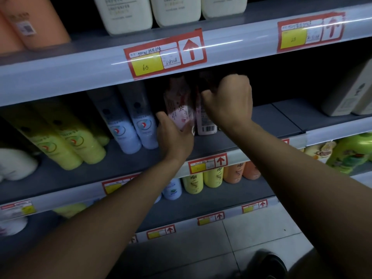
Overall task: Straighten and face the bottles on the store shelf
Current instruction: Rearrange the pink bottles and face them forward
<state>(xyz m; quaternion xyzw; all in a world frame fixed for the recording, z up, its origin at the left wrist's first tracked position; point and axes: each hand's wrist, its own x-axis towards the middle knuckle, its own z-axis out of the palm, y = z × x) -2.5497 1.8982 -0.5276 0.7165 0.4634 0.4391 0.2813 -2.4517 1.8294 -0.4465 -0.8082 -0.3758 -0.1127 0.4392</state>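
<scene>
Bottles on the middle shelf (211,146) are what I am working on, and I judge the job roughly half done on this level. To my left the yellow bottles (66,137) and the two pale blue bottles (136,125) stand close together with their labels turned out, though they sit back from the shelf edge and lean a little in this wide view. My left hand (173,137) is curled round the lower part of a pink bottle (179,103), thumb on its left side, gripping it near the base. My right hand (229,101) is curled over the top of the second pink bottle (205,121) just beside the first, the two touching; that one shows its barcode side to me, so I reckon it needs turning to face front. Right of my hands the shelf runs bare to a beige box-shaped container (350,91) at the far end, so pulling stock across may be left to do. The bottles all look capped and closed; the pink ones seem partly see-through, but I cannot tell how full they are. White jugs (124,15) stand on the shelf above.
</scene>
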